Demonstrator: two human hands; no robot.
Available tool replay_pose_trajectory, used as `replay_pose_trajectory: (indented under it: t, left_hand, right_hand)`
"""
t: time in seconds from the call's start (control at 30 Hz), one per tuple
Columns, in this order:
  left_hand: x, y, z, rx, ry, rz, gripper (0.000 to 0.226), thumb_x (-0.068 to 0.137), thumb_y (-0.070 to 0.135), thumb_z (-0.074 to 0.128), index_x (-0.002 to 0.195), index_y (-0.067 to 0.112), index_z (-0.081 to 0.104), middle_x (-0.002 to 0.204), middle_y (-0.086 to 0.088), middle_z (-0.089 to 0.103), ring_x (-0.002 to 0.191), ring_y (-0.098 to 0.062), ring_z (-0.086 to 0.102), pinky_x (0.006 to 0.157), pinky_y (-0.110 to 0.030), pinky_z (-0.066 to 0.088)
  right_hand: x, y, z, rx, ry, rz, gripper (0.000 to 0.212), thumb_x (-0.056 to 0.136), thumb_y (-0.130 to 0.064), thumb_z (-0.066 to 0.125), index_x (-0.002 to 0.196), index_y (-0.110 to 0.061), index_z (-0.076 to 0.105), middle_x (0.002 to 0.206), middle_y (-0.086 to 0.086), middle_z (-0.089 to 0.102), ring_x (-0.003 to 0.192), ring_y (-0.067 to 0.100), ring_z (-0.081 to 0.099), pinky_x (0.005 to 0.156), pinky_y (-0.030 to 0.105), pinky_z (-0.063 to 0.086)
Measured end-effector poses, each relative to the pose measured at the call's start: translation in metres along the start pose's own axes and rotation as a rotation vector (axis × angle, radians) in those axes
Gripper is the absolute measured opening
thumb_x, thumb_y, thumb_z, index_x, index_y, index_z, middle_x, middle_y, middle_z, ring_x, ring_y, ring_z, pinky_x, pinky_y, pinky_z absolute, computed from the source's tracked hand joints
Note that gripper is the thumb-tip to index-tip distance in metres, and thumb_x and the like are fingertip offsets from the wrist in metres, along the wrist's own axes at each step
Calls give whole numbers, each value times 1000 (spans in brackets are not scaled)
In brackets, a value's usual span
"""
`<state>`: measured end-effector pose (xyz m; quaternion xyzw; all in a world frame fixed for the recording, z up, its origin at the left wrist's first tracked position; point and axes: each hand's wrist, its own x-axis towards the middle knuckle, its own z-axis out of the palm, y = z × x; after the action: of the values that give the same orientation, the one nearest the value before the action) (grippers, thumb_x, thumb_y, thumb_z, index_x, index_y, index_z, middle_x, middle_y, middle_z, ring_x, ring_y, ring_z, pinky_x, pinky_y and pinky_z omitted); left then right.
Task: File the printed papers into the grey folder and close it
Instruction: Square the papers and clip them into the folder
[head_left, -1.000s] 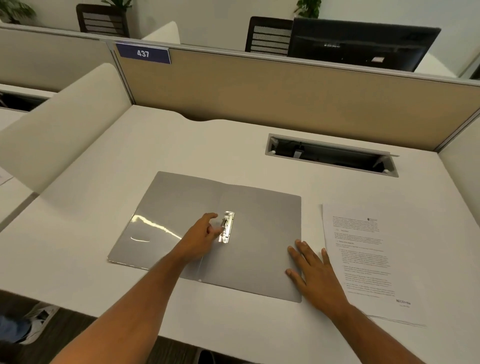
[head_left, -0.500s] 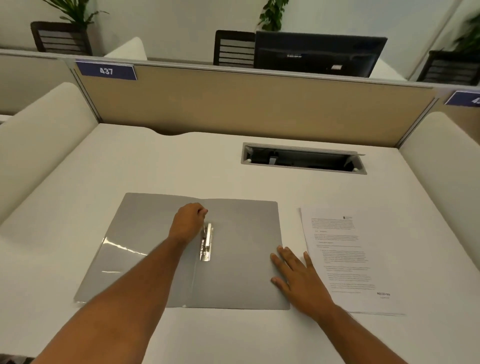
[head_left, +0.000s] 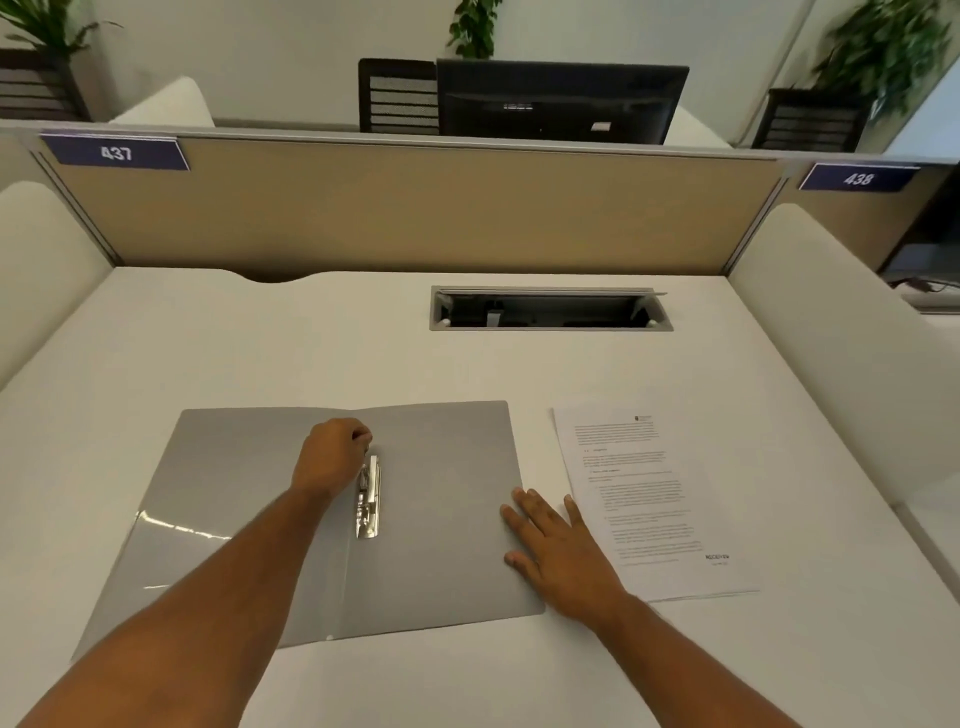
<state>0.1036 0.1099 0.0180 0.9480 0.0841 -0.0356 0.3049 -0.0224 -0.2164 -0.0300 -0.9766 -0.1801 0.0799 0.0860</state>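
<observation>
The grey folder (head_left: 441, 519) lies open and flat on the white desk (head_left: 311, 353). A shiny metal clip (head_left: 369, 496) runs along its spine. My left hand (head_left: 332, 457) is curled at the top end of the clip, fingertips on it. My right hand (head_left: 556, 551) lies flat with fingers spread on the folder's right edge, pressing it down. The printed papers (head_left: 644, 499) sit in a stack on the desk just right of the folder, text facing up, untouched.
A rectangular cable slot (head_left: 550, 309) is cut into the desk behind the folder. A beige partition (head_left: 415, 208) closes the back, with white side dividers (head_left: 831, 332) left and right. A black monitor (head_left: 561, 101) stands beyond the partition.
My left hand has slid from the clip's middle up to its top end and curled its fingers. The right hand stays flat on the folder's edge. The head view has shifted.
</observation>
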Motion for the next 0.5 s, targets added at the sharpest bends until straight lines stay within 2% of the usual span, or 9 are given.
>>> replay_pose_trajectory:
  t: [0.13, 0.23, 0.3, 0.37, 0.43, 0.5]
  left_hand:
    - [-11, 14, 5, 2, 61, 51, 19, 90, 7, 56, 81, 10, 72, 83, -2, 72, 80, -26, 68, 76, -39, 56]
    - [-23, 33, 23, 11, 72, 121, 16, 96, 15, 58, 97, 14, 74, 98, -3, 68, 88, -25, 66, 81, -38, 52]
    - [-33, 50, 42, 14, 29, 167, 16, 97, 20, 57, 102, 19, 73, 103, 1, 67, 90, -21, 66, 88, -39, 51]
    - [-45, 71, 61, 17, -23, 258, 16, 98, 20, 58, 104, 19, 72, 104, 1, 67, 93, -20, 67, 90, -37, 51]
    - [-62, 95, 80, 16, -113, 376, 18, 98, 21, 59, 111, 17, 72, 110, 0, 67, 98, -19, 66, 87, -29, 51]
    - [-78, 119, 97, 36, -216, 490, 24, 98, 26, 61, 120, 19, 69, 120, 1, 65, 106, -16, 63, 92, -23, 47]
  right_hand:
    - [2, -4, -2, -55, 12, -7, 60, 99, -56, 30, 152, -28, 32, 162, -2, 24, 149, 17, 23, 115, 44, -3]
    - [3, -5, -9, -17, 47, 13, 62, 97, -54, 33, 151, -26, 34, 163, -2, 23, 151, 16, 16, 118, 43, -7]
    - [2, -2, -13, 56, 94, 85, 62, 98, -56, 28, 151, -26, 34, 164, -4, 21, 152, 14, 13, 123, 42, -6]
    - [-3, 8, -18, 87, 183, 186, 59, 99, -55, 26, 146, -24, 43, 160, -2, 31, 149, 17, 24, 123, 42, 6]
    - [-10, 28, -20, 77, 314, 314, 45, 99, -42, 46, 135, -19, 56, 149, 5, 48, 140, 24, 41, 118, 46, 27]
    - [-18, 53, -26, 65, 400, 482, 40, 93, -32, 61, 128, -13, 61, 141, 11, 55, 132, 30, 49, 111, 46, 38]
